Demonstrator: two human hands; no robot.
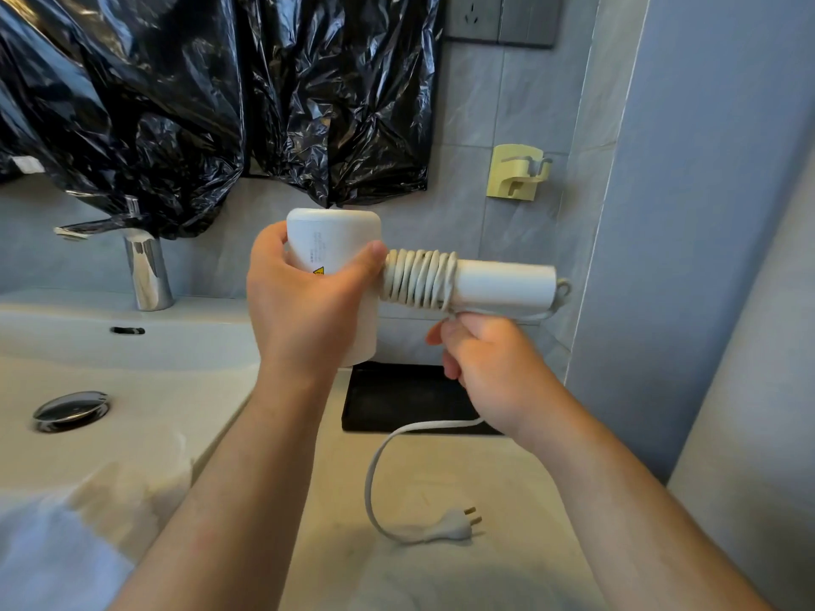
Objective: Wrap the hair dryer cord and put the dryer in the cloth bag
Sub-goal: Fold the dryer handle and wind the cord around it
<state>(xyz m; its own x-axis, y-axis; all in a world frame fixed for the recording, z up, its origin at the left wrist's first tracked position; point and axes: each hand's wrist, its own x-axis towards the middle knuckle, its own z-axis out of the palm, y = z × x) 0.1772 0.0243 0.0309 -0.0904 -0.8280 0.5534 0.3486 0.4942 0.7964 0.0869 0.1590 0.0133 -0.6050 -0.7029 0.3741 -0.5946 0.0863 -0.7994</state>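
A white hair dryer (502, 285) is held sideways above the counter, its handle pointing right. My left hand (304, 310) grips its round body. Several turns of the white cord (419, 280) are wound around the handle near the body. My right hand (489, 359) is closed on the cord just below the handle. The loose end of the cord loops down to the counter and ends in a plug (458, 524) lying flat. A pale cloth (132, 491), blurred, shows at the lower left; I cannot tell whether it is the bag.
A white sink (132, 381) with a chrome faucet (145, 266) and drain (70, 410) lies to the left. A black tray (397, 399) sits on the counter under my hands. Black plastic sheeting (211, 94) covers the wall above. A yellow wall holder (518, 172) hangs at the right.
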